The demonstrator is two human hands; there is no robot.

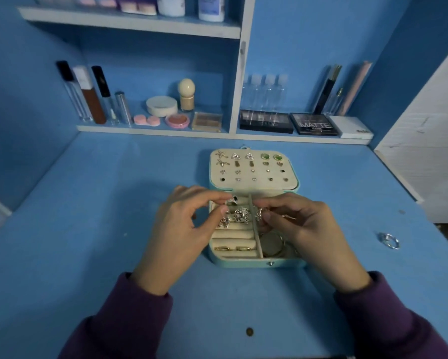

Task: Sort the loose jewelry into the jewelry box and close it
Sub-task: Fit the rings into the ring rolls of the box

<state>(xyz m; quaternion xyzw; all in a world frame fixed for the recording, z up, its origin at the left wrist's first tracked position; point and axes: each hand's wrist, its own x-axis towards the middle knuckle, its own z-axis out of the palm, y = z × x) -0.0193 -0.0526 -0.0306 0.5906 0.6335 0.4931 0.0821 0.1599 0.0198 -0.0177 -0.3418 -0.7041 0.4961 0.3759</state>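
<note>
A pale teal jewelry box (246, 263) lies open on the blue desk, its lid panel (254, 168) studded with several earrings. Silver rings (241, 215) and two gold rings (233, 248) sit in the cream ring rolls on the left side. A round pale piece (270, 244) lies in the right compartment. My left hand (184, 224) hovers over the box's left edge, its thumb and forefinger pinching at a dark-stoned ring (232, 200) in the top roll. My right hand (300, 224) pinches a silver ring (259, 213) above the divider. A loose silver ring (388, 240) lies far right on the desk.
A shelf unit behind the box holds lip gloss tubes (88, 94), compacts (177, 120), palettes (313, 124) and small clear bottles (265, 90). A white cabinet (430, 151) stands at the right. A small brown spot (249, 331) marks the desk near me.
</note>
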